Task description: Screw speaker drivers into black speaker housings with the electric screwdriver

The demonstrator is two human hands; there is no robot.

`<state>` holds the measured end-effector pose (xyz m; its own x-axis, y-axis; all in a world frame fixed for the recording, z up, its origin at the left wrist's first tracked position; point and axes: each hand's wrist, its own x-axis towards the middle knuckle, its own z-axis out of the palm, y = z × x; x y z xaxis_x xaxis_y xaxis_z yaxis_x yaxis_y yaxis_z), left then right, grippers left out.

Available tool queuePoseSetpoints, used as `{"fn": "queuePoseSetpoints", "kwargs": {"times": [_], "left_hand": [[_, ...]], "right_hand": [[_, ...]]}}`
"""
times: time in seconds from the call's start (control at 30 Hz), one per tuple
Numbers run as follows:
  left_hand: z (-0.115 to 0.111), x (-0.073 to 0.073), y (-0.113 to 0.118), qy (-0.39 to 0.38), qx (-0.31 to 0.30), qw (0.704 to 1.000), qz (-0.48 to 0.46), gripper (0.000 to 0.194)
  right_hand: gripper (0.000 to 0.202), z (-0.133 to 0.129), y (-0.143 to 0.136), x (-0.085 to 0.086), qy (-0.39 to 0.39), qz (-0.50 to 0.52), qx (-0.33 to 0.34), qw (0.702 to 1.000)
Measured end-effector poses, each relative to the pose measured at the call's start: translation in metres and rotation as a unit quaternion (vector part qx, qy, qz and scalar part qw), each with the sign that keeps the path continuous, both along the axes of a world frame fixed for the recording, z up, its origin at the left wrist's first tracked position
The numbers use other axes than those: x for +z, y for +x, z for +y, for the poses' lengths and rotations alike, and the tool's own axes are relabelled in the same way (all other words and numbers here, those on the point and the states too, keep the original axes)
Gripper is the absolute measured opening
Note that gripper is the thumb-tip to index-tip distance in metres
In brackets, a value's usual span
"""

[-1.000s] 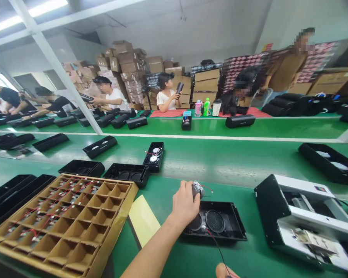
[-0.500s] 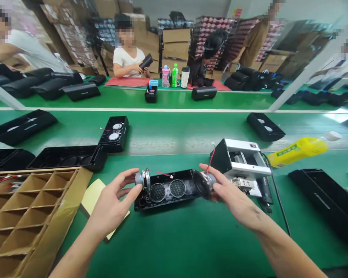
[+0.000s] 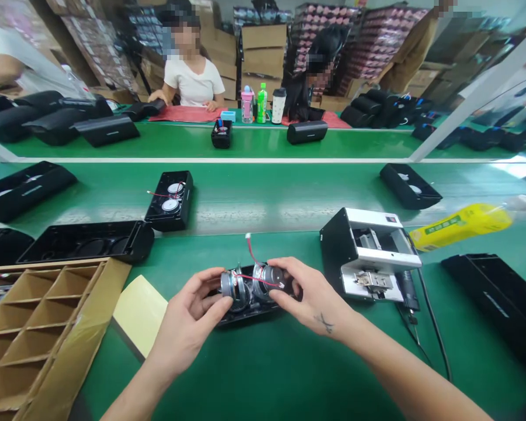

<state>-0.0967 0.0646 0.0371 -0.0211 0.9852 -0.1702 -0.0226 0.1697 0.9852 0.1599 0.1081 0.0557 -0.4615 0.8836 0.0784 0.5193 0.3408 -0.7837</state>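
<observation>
My left hand (image 3: 193,316) grips a round speaker driver (image 3: 230,285) by its magnet, tilted over the left part of a black speaker housing (image 3: 249,316). Between the fingers of my right hand (image 3: 309,292) is a second speaker driver (image 3: 267,280), held just to the right of the first and over the same housing. A red wire with a white connector (image 3: 248,236) rises behind the drivers, and another red wire crosses in front of them. Both drivers and my hands hide much of the housing's inside.
A silver and black machine (image 3: 372,251) with a cable stands at right, near a yellow bottle (image 3: 464,225). A divided cardboard box (image 3: 39,351) and a yellow pad (image 3: 142,310) lie at left. Further housings (image 3: 170,199) rest on the green belt; people sit beyond.
My right hand has moved left with its driver, from the housing's right end to beside the other driver. The person opposite no longer holds up a black speaker.
</observation>
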Motion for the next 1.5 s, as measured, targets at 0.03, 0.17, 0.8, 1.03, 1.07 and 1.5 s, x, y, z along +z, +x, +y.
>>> {"fn": "queuePoseSetpoints", "kwargs": {"times": [0.03, 0.17, 0.8, 1.03, 1.07, 1.5], "left_hand": [[0.001, 0.001, -0.001, 0.008, -0.014, 0.999, 0.036, 0.049], [0.004, 0.000, -0.002, 0.098, -0.027, 0.971, 0.218, 0.036], [0.016, -0.022, 0.001, 0.204, -0.208, 0.750, 0.594, 0.031], [0.017, -0.008, 0.008, 0.187, -0.219, 0.729, 0.621, 0.029], [0.019, -0.008, 0.007, 0.187, -0.225, 0.728, 0.620, 0.027], [0.025, -0.020, -0.010, 0.213, -0.228, 0.775, 0.550, 0.032]], "right_hand": [[0.044, 0.000, 0.002, 0.000, 0.010, -0.006, 0.021, 1.000], [0.045, 0.003, 0.011, -0.006, 0.051, -0.088, 0.073, 0.992], [0.041, 0.031, 0.000, -0.016, 0.101, -0.290, 0.180, 0.935], [0.048, 0.036, 0.003, -0.005, 0.085, -0.303, 0.209, 0.926], [0.047, 0.037, 0.004, -0.005, 0.091, -0.304, 0.216, 0.923], [0.041, 0.043, 0.022, -0.023, 0.146, -0.238, 0.229, 0.932]]}}
